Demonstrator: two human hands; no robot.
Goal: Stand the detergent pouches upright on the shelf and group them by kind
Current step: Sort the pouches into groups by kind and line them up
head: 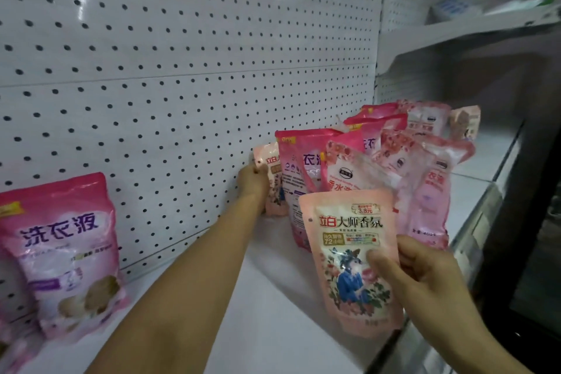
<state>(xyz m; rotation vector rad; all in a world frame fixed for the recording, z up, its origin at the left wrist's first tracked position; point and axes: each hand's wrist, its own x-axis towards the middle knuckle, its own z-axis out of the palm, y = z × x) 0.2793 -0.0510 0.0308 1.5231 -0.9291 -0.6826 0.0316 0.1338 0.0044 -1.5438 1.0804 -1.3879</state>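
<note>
White metal shelf [267, 307] under the pegboard back, and the job looks roughly half done. Big magenta plastic detergent pouch [65, 255] stands sorted at far left; the mixed pink cluster of leaning pouches [403, 161] at right remains jumbled. Right hand [425, 276] is clamped on a pale peach pouch with a blue figure [352, 258], left hand [253, 181] pinching its matching peach twin [273, 188] against the back wall.

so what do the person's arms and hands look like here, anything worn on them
Both are bare: the left hand and its forearm show no sleeve, glove, watch or ring. The right hand is likewise uncovered, with short plain nails and no jewellery visible up to the frame edge.
</note>
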